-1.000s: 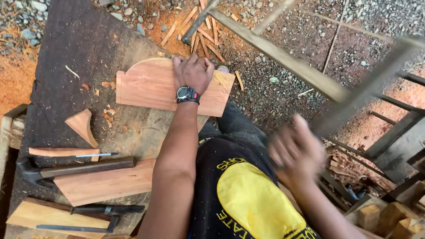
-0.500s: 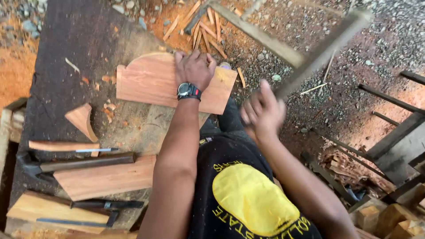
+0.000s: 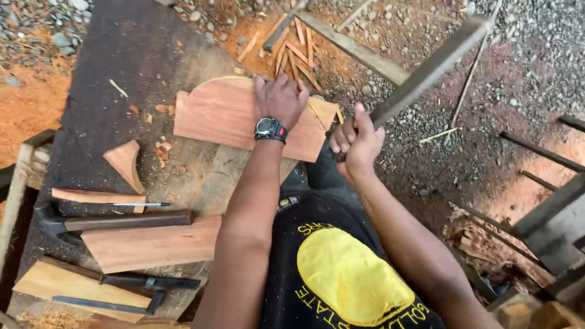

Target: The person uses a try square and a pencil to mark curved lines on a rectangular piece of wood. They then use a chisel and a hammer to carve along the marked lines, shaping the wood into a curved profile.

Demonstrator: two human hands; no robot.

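Note:
My left hand [image 3: 279, 97], with a black wristwatch, presses flat on a reddish wooden board [image 3: 228, 116] with a curved top edge, lying on a dark worn workbench [image 3: 131, 61]. My right hand [image 3: 356, 141] grips the handle of a long flat blade [image 3: 429, 70], a machete-like tool, which slants up to the right. The blade's lower end sits by the board's right end, where the board overhangs the bench.
A small curved offcut [image 3: 125, 163], a hammer [image 3: 109, 222], a pen, several wood pieces and a chisel-like tool [image 3: 149, 281] lie on the bench at left. Wood chips [image 3: 295, 45] litter the gravel ahead. Timber pieces lie at the right.
My right hand has swung the blade from low on the right up and forward to the board's right end. The left hand has stayed on the board.

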